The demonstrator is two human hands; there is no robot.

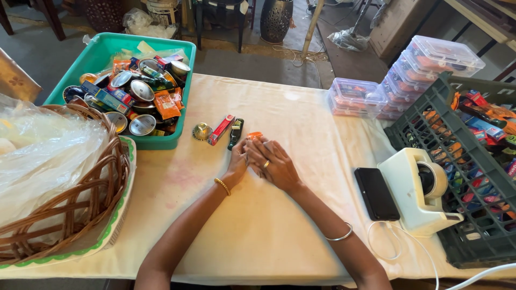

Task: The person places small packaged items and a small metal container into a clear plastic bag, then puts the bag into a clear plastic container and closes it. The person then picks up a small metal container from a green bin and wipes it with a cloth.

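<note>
Closest to you, bottom of the frame, both forearms come up from the lower edge and meet near the middle of the cloth-covered table (258, 236), so your elbows are well apart and your wrists angle inward. Your right hand (277, 164) lies flat-ish, knuckles up, fingers narrow and curled over the top of a small orange packet (255, 135), and your left hand (238, 160) presses in from the side, fingers closed against the same packet. Only a sliver of orange pokes out past your fingertips, just above centre frame, so I can't tell how much of it you've actually got pinched. My take on doing this bit well: keep both wrists resting on the cloth like they are, let the fingertips do the work instead of the whole palm, and keep the packet low to the table so it doesn't pop out. Just beyond your fingers, slightly left, sit a dark green bottle-shaped piece (235, 133), a red stick pack (221, 129) and a small gold dome (202, 131), all close together. Right of centre there's a black phone (375, 193) beside a white tape dispenser (419, 188). Further out, upper left, the teal tub (183, 96) is full of tins and packets, the wicker basket (80, 198) is far left, and the dark crate (430, 118) plus stacked clear boxes (419, 70) fill the upper right.
</note>
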